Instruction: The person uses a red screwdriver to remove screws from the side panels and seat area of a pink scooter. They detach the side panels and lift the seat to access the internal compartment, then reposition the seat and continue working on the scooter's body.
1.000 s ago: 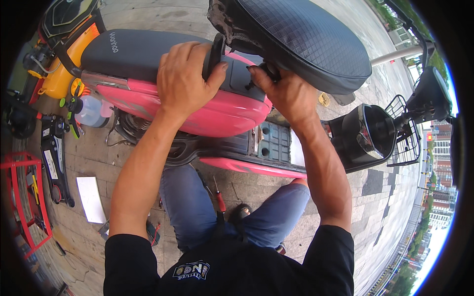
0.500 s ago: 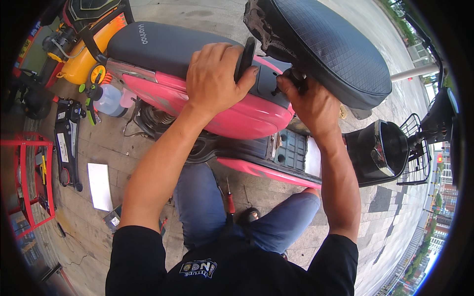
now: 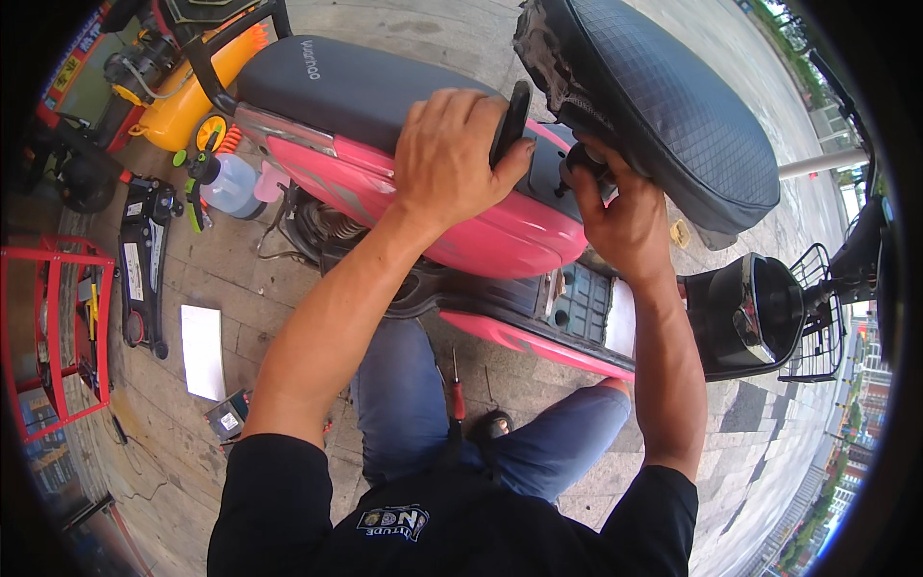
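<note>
A pink electric scooter [image 3: 490,231] stands across in front of me. My left hand [image 3: 457,159] is closed at the front end of its long dark seat [image 3: 370,91], thumb and fingers around a black upright flap [image 3: 511,123]. The quilted black saddle [image 3: 687,115] is tilted up at the right, its torn underside toward the left. Beneath it my right hand [image 3: 625,216] curls its fingers around a dark round part [image 3: 584,162], which the hand and saddle partly hide. A black cover panel [image 3: 548,159] lies between my hands.
A red-handled screwdriver [image 3: 457,394] is on the paving between my legs. At left are a floor jack [image 3: 144,260], a white sheet [image 3: 201,351], a spray bottle [image 3: 229,188], a yellow compressor tank [image 3: 187,106] and a red tool rack [image 3: 58,327]. A wire basket [image 3: 817,322] is at right.
The view has shifted, so the scooter and both hands appear a little farther right. Both hands keep their places, and the saddle stays tilted up.
</note>
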A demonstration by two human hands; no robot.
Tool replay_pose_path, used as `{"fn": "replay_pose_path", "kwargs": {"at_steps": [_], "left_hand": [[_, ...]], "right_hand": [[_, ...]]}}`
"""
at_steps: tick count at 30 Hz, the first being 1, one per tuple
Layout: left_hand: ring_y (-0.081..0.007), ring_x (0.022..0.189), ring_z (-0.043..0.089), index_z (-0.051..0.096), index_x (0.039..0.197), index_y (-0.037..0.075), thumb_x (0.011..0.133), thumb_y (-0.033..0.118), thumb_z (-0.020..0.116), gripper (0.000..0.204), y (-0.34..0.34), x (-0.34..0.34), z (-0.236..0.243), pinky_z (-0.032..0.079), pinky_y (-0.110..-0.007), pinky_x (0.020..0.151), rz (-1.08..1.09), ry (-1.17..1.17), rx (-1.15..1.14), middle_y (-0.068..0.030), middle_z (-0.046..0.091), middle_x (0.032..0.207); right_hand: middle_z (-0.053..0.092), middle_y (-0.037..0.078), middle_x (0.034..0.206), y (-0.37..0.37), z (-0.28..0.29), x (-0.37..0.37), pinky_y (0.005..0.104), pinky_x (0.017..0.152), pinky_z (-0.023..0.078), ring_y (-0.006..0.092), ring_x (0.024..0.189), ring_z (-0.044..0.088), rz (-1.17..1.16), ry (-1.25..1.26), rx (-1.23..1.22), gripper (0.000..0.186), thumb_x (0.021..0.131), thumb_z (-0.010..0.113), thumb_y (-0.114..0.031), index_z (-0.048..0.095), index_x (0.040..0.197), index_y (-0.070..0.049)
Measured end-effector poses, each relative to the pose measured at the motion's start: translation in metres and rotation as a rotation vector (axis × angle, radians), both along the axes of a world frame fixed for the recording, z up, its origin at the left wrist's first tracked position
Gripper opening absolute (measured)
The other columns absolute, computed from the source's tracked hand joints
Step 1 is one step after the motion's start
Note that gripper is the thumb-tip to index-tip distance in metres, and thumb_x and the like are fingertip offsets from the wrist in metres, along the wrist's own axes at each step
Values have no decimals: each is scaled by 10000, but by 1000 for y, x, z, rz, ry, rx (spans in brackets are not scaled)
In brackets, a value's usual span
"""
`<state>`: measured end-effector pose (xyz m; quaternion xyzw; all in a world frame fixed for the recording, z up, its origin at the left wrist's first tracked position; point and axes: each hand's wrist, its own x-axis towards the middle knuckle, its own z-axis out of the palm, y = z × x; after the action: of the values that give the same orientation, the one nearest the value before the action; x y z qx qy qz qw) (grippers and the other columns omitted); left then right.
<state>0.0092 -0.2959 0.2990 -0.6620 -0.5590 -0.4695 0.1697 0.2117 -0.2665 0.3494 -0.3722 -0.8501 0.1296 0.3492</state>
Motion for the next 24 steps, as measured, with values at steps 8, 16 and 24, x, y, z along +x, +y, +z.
{"fn": "replay_pose_path", "kwargs": {"at_steps": [8, 16, 24], "left_hand": [[-308, 973, 614, 664, 1055, 50, 793, 311, 759, 382, 0, 0, -2, 447, -411, 806, -12, 8, 10, -94, 667, 1005], [-307, 979, 618, 663, 1069, 42, 808, 314, 753, 387, 0, -1, -2, 452, -415, 813, -9, 23, -6, -102, 675, 1028], [-309, 942, 609, 658, 1023, 76, 782, 332, 749, 363, 3, 0, -2, 449, -430, 793, -7, 28, 31, -85, 651, 960]], "right_hand": [[728, 130, 813, -8, 3, 4, 337, 654, 540, 246, 683, 698, -185, -246, 184, 294, 874, 748, -202, 717, 1118, -41], [735, 158, 948, -2, 4, 9, 369, 822, 538, 305, 916, 715, -2, -1, 58, 314, 880, 735, -230, 718, 1132, -43], [734, 123, 843, -4, 4, 8, 347, 729, 552, 274, 764, 720, -136, -180, 251, 358, 815, 808, -250, 723, 1089, -36]]}}
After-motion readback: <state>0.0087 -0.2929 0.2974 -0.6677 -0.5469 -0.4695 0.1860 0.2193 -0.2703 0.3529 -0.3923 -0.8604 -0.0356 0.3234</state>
